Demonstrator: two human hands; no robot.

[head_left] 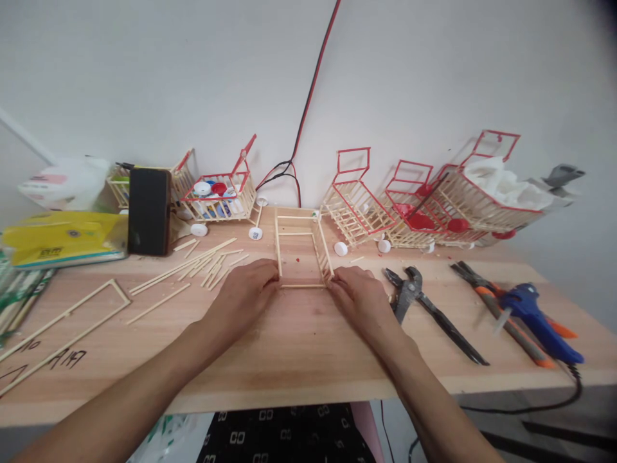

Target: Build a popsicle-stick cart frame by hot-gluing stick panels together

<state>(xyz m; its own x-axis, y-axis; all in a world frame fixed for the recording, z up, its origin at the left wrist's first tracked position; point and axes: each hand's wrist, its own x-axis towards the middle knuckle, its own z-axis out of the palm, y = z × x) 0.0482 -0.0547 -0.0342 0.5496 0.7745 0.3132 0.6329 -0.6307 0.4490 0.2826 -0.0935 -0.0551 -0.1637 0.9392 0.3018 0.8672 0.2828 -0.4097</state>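
A small frame of thin wooden sticks (pixel 301 247) stands on the wooden table (pixel 299 347) in front of me. My left hand (pixel 248 292) pinches the frame's near left corner with curled fingers. My right hand (pixel 359 292) grips the near right corner the same way. The near bottom stick runs between my two hands. Loose sticks (pixel 202 267) lie scattered to the left of the frame.
Several stick-built carts with red trim (pixel 366 206) line the wall, one holding bottle caps (pixel 219 193). Black pliers (pixel 424 302), cutters and a blue glue gun (pixel 540 318) lie at right. A black phone (pixel 148 211), a yellow packet (pixel 62 238) and a stick rectangle (pixel 72 321) are left.
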